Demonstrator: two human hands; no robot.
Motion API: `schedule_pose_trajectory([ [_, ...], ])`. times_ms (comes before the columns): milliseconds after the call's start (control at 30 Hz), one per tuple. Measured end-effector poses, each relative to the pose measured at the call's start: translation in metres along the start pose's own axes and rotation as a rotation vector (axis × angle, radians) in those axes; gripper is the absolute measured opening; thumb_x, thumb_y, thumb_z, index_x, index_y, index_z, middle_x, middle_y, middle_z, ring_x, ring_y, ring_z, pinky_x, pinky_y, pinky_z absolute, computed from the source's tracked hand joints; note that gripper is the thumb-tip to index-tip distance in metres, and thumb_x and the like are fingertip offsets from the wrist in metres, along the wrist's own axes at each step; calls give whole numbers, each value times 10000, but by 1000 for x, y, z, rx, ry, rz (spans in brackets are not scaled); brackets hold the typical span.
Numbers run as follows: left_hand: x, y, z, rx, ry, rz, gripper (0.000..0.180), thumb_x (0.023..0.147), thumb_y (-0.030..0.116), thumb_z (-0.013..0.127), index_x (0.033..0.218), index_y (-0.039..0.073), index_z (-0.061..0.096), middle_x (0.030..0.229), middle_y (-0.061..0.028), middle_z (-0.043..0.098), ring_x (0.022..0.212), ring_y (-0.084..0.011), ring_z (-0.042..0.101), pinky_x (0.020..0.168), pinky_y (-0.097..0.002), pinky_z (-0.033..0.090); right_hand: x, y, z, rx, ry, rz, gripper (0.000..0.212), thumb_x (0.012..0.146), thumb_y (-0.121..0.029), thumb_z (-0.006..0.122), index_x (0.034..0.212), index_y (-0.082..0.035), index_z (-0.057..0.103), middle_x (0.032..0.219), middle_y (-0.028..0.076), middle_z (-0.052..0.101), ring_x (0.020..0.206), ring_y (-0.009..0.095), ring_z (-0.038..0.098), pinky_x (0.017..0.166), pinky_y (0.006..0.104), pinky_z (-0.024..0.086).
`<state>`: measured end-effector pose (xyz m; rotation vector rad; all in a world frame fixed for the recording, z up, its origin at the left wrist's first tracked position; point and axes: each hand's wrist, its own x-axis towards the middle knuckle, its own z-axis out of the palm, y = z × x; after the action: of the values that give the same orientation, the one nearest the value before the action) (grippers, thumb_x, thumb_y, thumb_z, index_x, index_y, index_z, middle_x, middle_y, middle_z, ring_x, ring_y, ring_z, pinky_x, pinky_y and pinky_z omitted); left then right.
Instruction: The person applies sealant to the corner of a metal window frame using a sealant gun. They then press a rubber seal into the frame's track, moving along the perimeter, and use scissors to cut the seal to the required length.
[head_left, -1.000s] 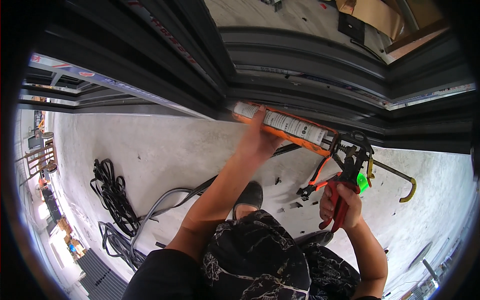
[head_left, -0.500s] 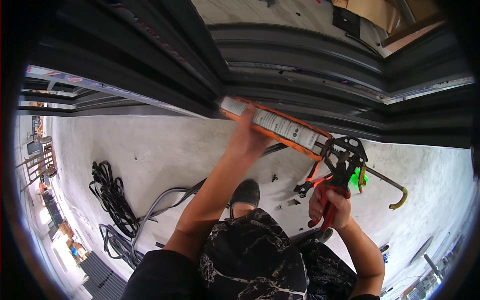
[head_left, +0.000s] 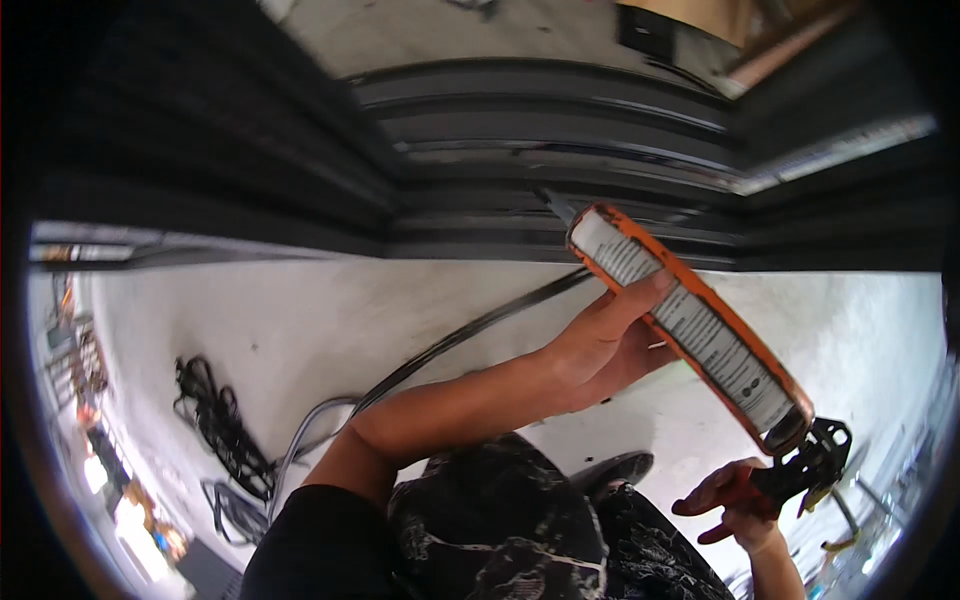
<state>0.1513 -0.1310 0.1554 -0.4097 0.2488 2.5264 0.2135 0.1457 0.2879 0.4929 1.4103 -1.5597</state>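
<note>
An orange-framed caulking gun (head_left: 690,325) with a white printed cartridge lies slantwise before me, its tapered nozzle pointing up and left toward the dark metal frame (head_left: 560,100). My left hand (head_left: 615,345) is closed around the underside of the barrel, thumb across the cartridge. At the lower right, my right hand (head_left: 745,510) grips the red handle beneath the black trigger housing. The pull rod with a yellowish hooked end sticks out behind it. Whether the nozzle tip touches the frame, I cannot tell.
Coiled black straps (head_left: 220,430) lie on the pale floor (head_left: 330,310) at left, and a long black hose or cable (head_left: 480,322) runs toward the frame. My shoe (head_left: 625,470) is below the gun. Cardboard (head_left: 700,18) lies beyond the frame at upper right.
The caulking gun has swung to the right and tilted more steeply, its handle now lower. Both hands moved right with it, and its nozzle has come into sight.
</note>
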Motion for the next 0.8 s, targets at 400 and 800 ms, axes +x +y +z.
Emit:
schedule_pose_trajectory([
  [400,78,-100,0,-72,-111,-531,540,921,446,640,1259,66,461,1226,-109,581,1189,-215,549,1050,-390,436,-65,77,-20,-884,461,-290,443,667,-133,745,1063,-2,598,819,143,591,714,307,603,632,377,479],
  [800,119,-87,-16,70,-59,-567,577,949,492,558,1245,4,472,1134,-139,632,1125,-254,620,992,-374,511,-3,76,-28,-993,549,-519,454,589,-158,792,978,-39,590,803,108,566,704,301,573,616,372,463],
])
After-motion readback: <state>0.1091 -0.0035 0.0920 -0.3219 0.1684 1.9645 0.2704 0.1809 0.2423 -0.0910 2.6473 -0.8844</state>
